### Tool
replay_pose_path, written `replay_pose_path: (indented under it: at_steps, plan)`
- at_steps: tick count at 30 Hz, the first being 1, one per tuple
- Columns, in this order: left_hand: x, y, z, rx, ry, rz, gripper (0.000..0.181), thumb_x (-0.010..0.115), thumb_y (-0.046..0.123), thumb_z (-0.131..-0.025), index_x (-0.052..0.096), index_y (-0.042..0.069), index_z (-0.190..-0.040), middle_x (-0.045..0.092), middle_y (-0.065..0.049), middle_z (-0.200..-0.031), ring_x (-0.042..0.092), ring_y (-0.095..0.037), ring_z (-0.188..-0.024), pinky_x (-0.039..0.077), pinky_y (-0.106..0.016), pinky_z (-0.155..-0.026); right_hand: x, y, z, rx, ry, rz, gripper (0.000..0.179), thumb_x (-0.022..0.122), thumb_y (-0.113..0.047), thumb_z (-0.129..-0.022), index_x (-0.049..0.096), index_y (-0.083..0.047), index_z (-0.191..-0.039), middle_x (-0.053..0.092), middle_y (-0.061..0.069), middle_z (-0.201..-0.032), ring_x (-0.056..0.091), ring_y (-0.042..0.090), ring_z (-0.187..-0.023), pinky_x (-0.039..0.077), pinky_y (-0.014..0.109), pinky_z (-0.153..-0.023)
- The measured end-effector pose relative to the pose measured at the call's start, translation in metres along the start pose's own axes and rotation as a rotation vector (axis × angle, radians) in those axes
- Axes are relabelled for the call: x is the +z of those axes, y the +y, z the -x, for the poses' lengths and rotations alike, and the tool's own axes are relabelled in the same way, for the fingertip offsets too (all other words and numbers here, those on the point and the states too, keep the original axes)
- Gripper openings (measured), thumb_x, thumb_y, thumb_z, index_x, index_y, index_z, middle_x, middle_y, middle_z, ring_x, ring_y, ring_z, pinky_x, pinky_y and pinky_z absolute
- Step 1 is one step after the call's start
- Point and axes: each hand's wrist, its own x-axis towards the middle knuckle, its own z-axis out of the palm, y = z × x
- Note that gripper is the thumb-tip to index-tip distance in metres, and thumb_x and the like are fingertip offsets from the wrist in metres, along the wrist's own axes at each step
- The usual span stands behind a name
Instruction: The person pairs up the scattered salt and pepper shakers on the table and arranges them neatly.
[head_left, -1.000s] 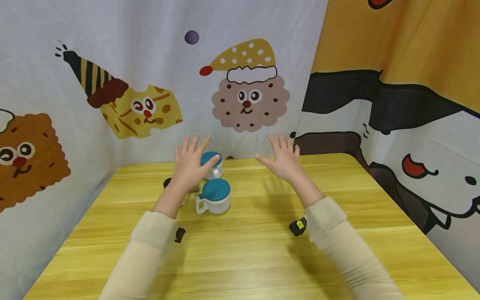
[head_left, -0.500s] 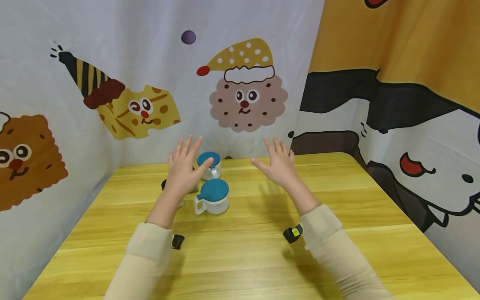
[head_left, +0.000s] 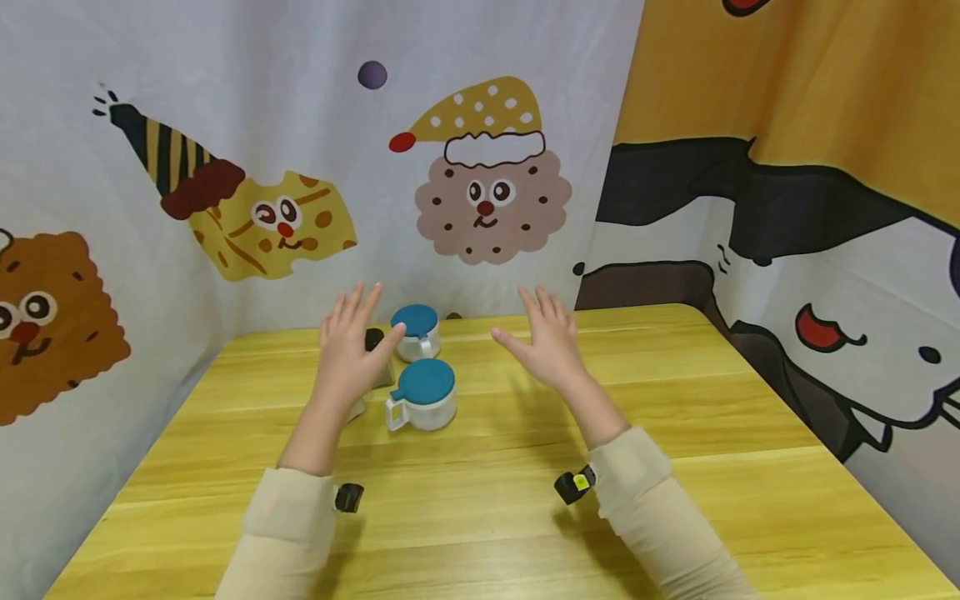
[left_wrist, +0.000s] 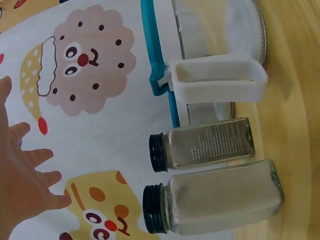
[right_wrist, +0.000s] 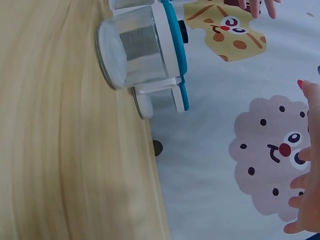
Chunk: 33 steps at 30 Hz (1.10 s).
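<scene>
Both hands hover over the table with fingers spread and nothing in them. My left hand [head_left: 348, 354] is in front of two spice bottles, partly covering them in the head view. In the left wrist view a smaller bottle [left_wrist: 210, 145] and a larger bottle [left_wrist: 225, 197], both black-capped and holding pale powder, stand side by side. Right of that hand stands a clear seasoning jar [head_left: 426, 396] with a teal lid and white handle. A second such jar [head_left: 415, 333] is behind it. My right hand [head_left: 551, 346] is to the right of the jars, touching nothing.
The wooden table [head_left: 480, 517] ends against a white curtain [head_left: 315, 50] printed with cartoon food. At the right hangs an orange, black and white printed cloth [head_left: 787, 208]. Small black wrist cameras [head_left: 573, 485] sit below the sleeve cuffs.
Both hands have drawn slightly back toward the body and a little left, still spread. More of a black bottle cap shows beside the left hand. The jars have stayed in place.
</scene>
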Motion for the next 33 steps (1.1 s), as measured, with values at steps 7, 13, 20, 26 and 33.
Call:
replay_pose_path:
  at_steps: [7,13,20,26,33]
  plan:
    - [-0.001,-0.009,0.008,-0.017,0.045,0.04,0.07,0.053,0.049,-0.095,0.028,0.016,-0.152,0.022,-0.016,-0.155,0.009,-0.038,-0.142,0.005,-0.064,-0.107,0.006,-0.004,0.006,-0.003,-0.003,-0.039,0.088,0.046,-0.068,-0.088,0.018,-0.018,-0.154,0.011,0.014,-0.158,0.006,0.037,-0.142,0.0,0.06,-0.109]
    - [0.0,-0.014,0.013,-0.038,0.052,0.071,0.07,0.053,0.048,-0.095,0.027,0.017,-0.153,0.021,-0.014,-0.156,0.009,-0.037,-0.142,0.003,-0.06,-0.109,0.012,-0.009,0.01,-0.017,0.007,-0.074,0.088,0.047,-0.068,-0.088,0.02,-0.016,-0.154,0.012,0.015,-0.157,0.006,0.038,-0.142,0.0,0.059,-0.109]
    - [-0.003,-0.02,0.02,-0.074,0.065,0.121,0.071,0.054,0.049,-0.095,0.026,0.019,-0.153,0.019,-0.012,-0.156,0.008,-0.036,-0.142,0.005,-0.063,-0.108,0.019,-0.014,0.014,-0.017,0.015,-0.095,0.086,0.053,-0.063,-0.088,0.021,-0.017,-0.154,0.013,0.014,-0.157,0.007,0.036,-0.142,0.001,0.06,-0.109]
    - [-0.005,-0.028,0.024,-0.09,0.1,0.165,0.071,0.055,0.046,-0.095,0.026,0.019,-0.153,0.022,-0.013,-0.156,0.011,-0.036,-0.142,0.008,-0.063,-0.107,0.024,-0.017,0.017,-0.02,0.025,-0.116,0.085,0.055,-0.06,-0.089,0.021,-0.017,-0.154,0.014,0.014,-0.157,0.007,0.036,-0.142,0.002,0.059,-0.109]
    - [-0.006,-0.038,0.029,-0.116,0.141,0.229,0.069,0.059,0.04,-0.095,0.027,0.019,-0.153,0.024,-0.011,-0.155,0.014,-0.035,-0.141,0.012,-0.063,-0.107,0.031,-0.021,0.021,-0.018,0.028,-0.158,0.084,0.057,-0.058,-0.089,0.022,-0.017,-0.153,0.015,0.013,-0.157,0.007,0.034,-0.143,0.003,0.06,-0.109]
